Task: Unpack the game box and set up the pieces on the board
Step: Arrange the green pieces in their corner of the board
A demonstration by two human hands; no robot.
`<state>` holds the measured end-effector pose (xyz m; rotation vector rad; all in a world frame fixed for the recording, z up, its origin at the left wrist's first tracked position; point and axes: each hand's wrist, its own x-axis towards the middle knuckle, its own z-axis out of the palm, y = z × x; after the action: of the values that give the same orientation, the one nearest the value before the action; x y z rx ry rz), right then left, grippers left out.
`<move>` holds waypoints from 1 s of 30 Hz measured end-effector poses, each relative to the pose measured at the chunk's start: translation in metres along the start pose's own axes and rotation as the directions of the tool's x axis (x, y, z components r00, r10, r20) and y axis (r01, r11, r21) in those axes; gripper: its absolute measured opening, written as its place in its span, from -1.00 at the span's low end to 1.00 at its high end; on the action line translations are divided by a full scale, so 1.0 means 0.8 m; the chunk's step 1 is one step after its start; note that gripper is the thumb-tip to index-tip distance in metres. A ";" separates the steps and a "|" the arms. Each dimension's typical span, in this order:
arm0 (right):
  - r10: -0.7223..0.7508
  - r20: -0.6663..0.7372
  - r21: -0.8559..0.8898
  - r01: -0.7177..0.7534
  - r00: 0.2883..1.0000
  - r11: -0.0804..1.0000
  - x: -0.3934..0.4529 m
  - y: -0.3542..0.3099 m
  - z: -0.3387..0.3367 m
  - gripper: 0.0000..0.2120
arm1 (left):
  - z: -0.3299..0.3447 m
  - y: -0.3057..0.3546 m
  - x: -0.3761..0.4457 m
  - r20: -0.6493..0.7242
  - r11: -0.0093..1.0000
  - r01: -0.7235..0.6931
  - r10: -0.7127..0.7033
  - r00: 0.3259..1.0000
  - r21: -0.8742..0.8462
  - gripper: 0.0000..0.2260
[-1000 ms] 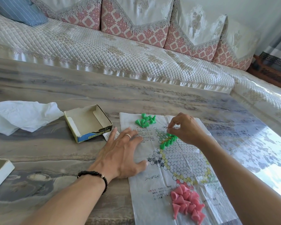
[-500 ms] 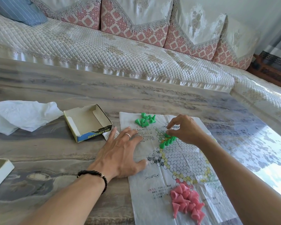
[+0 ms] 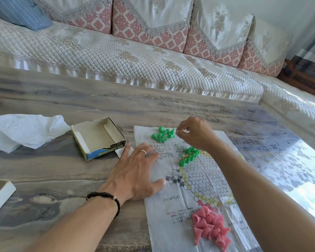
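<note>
Paper is the weak point here: the board [image 3: 204,182] is only a thin printed sheet lying on the marble table [image 3: 153,108], and it creases easily. My left hand [image 3: 136,173] lies open and flat on its left edge, at about 9 o'clock from the printed grid, and holds it down; it grips nothing. If I lift this hand too early, the sheet may slide or curl, and the standing green cones [image 3: 189,156] (they are light and narrow at the top) will fall out of their circles.

My right hand [image 3: 195,135] is up at 12 o'clock of the sheet, just beside the loose green heap [image 3: 163,135]. Its fingers are pinched together, but I cannot tell if a cone is already between them. My right forearm crosses low over the sheet, near the row I have placed. I think this is the larger risk: when I bring the next cone back, the wrist can brush the row and knock it over.

The pink pieces [image 3: 210,227] lie in a pile at 6 o'clock, partly on the printed field, not yet placed. The empty box tray [image 3: 98,138] stands at 10 o'clock, off the sheet, with crumpled white paper [image 3: 25,131] further left.
</note>
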<state>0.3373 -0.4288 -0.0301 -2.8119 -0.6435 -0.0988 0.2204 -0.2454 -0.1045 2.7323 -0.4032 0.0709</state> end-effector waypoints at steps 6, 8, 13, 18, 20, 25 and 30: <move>-0.121 0.079 -0.154 0.132 0.989 0.979 0.014 -0.040 0.030 -0.74 | -0.002 0.001 -0.001 -0.001 1.000 0.000 0.000 1.000 -0.010 -0.27; -0.155 0.100 -0.244 0.175 0.983 0.954 0.014 -0.046 0.037 -0.74 | -0.002 0.001 -0.001 0.000 1.000 0.000 0.000 1.000 0.001 -0.27; -0.172 0.123 -0.353 0.205 0.977 0.913 0.009 -0.043 0.038 -0.81 | -0.002 0.001 0.000 0.000 1.000 0.004 -0.004 1.000 -0.001 -0.29; -0.175 0.155 -0.363 0.221 0.972 0.905 0.003 -0.040 0.037 -0.84 | -0.003 0.002 -0.001 -0.003 1.000 0.011 -0.011 1.000 0.005 -0.29; -0.159 0.119 -0.296 0.188 0.980 0.937 0.002 -0.037 0.034 -0.77 | -0.004 0.002 -0.001 0.000 1.000 0.011 -0.011 1.000 0.004 -0.29; -0.105 0.001 -0.025 0.105 0.995 0.994 -0.003 -0.027 0.018 -0.70 | -0.003 0.002 -0.001 0.017 1.000 0.010 -0.010 1.000 0.008 -0.28; -0.017 -0.022 0.135 0.020 1.000 0.991 -0.009 -0.017 -0.007 -0.87 | -0.003 0.001 -0.001 0.021 1.000 0.005 -0.005 1.000 0.001 -0.26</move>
<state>0.3245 -0.4216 -0.0225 -2.6723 -0.6462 -0.0840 0.2193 -0.2452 -0.1017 2.7367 -0.4025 0.0412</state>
